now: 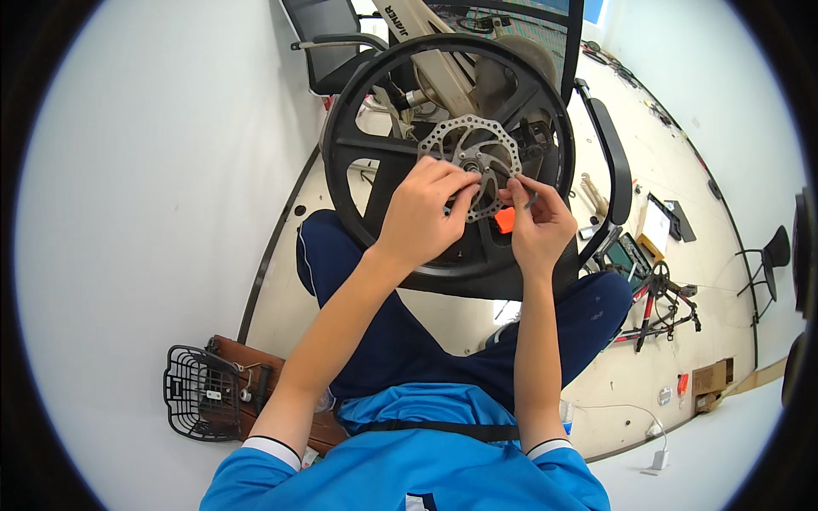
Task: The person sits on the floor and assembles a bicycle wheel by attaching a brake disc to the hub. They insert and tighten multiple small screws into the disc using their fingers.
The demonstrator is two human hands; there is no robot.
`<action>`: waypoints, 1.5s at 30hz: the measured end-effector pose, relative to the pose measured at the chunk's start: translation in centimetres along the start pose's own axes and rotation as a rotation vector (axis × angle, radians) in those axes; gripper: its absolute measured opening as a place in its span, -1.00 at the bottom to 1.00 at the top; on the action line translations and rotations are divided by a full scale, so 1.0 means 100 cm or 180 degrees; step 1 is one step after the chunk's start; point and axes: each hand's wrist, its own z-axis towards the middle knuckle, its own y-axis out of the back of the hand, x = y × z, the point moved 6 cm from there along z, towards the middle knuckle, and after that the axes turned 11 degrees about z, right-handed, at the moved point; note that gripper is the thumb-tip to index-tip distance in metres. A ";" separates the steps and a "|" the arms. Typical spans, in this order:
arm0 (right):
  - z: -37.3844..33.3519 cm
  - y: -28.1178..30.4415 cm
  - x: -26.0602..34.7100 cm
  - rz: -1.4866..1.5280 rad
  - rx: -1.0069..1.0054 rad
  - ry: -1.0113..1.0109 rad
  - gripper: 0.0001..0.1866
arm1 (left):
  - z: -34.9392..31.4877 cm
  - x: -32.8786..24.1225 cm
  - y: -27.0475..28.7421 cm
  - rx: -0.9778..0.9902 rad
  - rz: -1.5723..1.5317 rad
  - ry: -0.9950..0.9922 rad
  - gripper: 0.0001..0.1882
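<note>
A black spoked wheel [341, 170] lies in front of me, face up. At its hub sits a silver brake disc [470, 124] with a perforated rim. My left hand [426, 209] reaches over the disc, with thumb and fingers pinched together beside the hub; whatever they hold is too small to tell. At the disc's right edge my right hand [543, 226] is also closed in a pinch. A small dark piece shows by its fingers, but I cannot make out its kind. Between the hands, below the disc, is an orange piece [504, 221].
Behind the wheel stands a beige bicycle frame [443, 77]. A black armrest [609, 153] curves along the right. On the floor to the right lie a red and black bicycle frame [652, 311] and an open cardboard box [711, 383]. A black wire basket [200, 392] is at lower left.
</note>
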 end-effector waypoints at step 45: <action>0.008 -0.014 0.017 -0.0690 0.0433 0.0997 -0.81 | 0.023 0.006 -0.038 -0.0594 -0.0214 -0.0583 -0.78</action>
